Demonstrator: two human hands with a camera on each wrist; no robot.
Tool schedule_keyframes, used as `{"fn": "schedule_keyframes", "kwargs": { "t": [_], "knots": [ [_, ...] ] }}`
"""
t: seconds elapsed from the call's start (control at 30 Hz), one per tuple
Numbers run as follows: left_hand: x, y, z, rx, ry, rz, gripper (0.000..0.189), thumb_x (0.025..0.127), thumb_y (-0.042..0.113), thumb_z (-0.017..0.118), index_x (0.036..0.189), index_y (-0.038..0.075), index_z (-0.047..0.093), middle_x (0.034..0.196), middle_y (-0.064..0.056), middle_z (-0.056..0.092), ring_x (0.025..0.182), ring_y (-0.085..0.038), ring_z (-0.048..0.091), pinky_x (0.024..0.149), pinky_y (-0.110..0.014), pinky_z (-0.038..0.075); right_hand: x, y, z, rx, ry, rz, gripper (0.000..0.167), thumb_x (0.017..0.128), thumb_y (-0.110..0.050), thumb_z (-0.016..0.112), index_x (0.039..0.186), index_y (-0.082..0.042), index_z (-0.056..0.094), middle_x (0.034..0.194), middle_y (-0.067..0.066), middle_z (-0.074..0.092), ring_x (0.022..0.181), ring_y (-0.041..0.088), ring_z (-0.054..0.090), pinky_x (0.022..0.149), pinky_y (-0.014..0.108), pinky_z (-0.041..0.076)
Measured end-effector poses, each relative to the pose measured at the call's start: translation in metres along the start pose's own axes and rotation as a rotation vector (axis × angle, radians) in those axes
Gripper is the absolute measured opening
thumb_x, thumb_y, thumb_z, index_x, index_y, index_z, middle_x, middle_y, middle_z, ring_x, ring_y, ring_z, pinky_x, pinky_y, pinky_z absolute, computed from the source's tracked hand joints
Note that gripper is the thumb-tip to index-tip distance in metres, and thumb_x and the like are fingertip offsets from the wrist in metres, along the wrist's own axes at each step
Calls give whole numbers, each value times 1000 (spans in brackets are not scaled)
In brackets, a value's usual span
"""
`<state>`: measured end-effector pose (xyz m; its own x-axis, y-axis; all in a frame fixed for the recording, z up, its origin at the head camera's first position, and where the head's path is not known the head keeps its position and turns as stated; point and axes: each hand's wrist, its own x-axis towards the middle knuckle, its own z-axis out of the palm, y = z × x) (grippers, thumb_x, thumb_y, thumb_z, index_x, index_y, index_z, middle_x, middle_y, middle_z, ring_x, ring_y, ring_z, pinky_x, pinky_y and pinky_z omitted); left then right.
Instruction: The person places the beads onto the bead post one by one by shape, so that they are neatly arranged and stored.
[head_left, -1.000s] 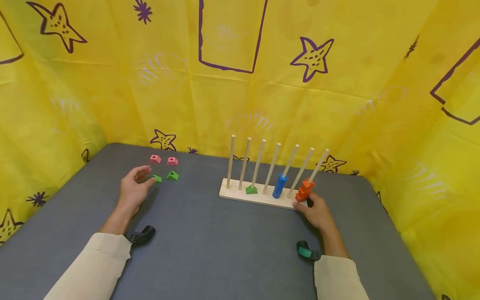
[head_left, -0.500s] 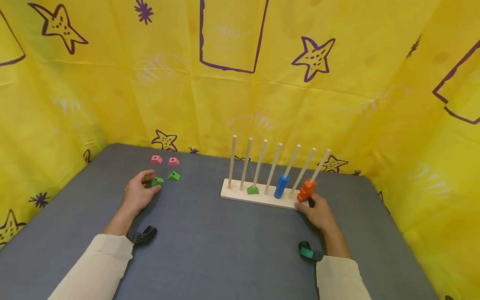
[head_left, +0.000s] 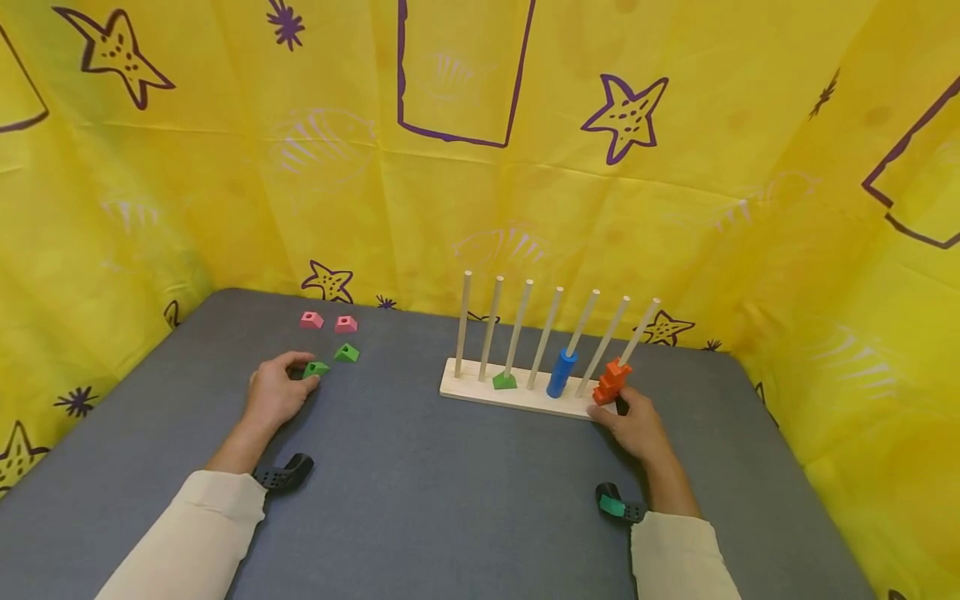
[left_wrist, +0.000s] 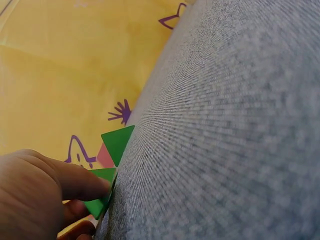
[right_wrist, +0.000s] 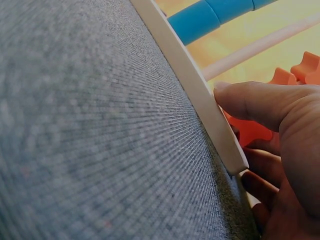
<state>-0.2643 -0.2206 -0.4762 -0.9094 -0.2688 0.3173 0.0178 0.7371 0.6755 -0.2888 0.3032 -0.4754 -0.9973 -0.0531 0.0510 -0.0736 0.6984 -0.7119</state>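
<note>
My left hand [head_left: 276, 392] pinches a green triangular block [head_left: 316, 368] low at the table, thumb on the near face and fingers behind it. In the left wrist view a second green triangular block [left_wrist: 118, 144] sits just beyond, apart from the hand. My right hand [head_left: 636, 421] grips the right end of a wooden peg board [head_left: 517, 398], its thumb on the front edge [right_wrist: 210, 105] and the other fingers around the end. Orange star-shaped pieces [head_left: 611, 382] are stacked on the rightmost peg, blue cylinders [head_left: 562, 372] on another. One green triangular piece [head_left: 505, 381] lies around the third peg.
Two pink blocks with holes [head_left: 311, 320] lie behind the green ones, near the back of the grey table [head_left: 450, 500]. A yellow curtain [head_left: 337, 208] with drawn stars hangs behind and at both sides. The pegs stand tall above the board.
My left hand has come in around the green triangular block, and the block has shifted slightly toward me. My right hand stays at the end of the peg board.
</note>
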Motion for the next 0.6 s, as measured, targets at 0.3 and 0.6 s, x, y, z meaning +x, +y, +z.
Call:
{"fn": "schedule_keyframes", "kwargs": {
  "t": [0.3,0.6],
  "knots": [
    [-1,21,-5,-106,52,12,33,84,1,69,116,-6,65,103,-24,66,90,-36,65,70,-20,50,-2,3,4,-4,3,6,57,89,-30,72,129,5,52,131,30,50,119,46,46,101,60,31],
    [1,54,-10,-269,37,58,34,85,-2,67,118,-7,64,109,-22,65,92,-26,61,71,-6,44,0,3,2,8,16,-7,56,89,-28,71,128,6,52,133,31,48,121,47,44,101,61,30]
  ]
}}
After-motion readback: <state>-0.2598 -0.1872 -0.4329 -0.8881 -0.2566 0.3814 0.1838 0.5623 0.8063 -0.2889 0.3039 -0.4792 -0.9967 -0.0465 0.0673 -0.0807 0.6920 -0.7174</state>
